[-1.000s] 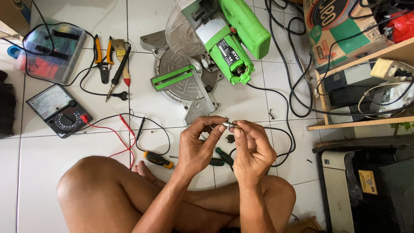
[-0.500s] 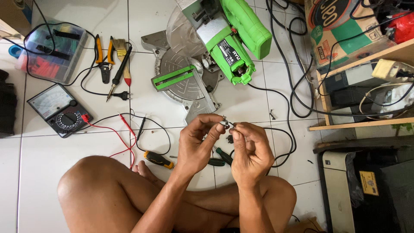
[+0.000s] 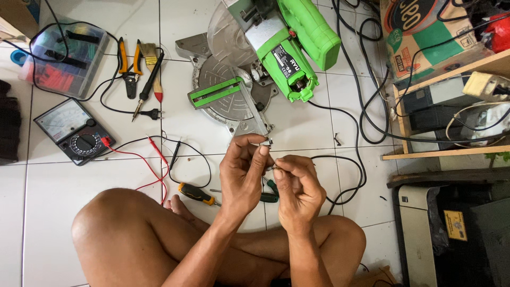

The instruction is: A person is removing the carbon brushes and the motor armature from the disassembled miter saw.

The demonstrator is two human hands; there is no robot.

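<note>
Pinching a small metal part at its fingertips, the left hand is clamped on it, while the right hand closes thumb and forefinger on something too small to tell, just below that part. Beyond both hands, close by, lies the green mitre saw; screwdrivers lie beneath them; bare white tile floor opens leftward.
</note>
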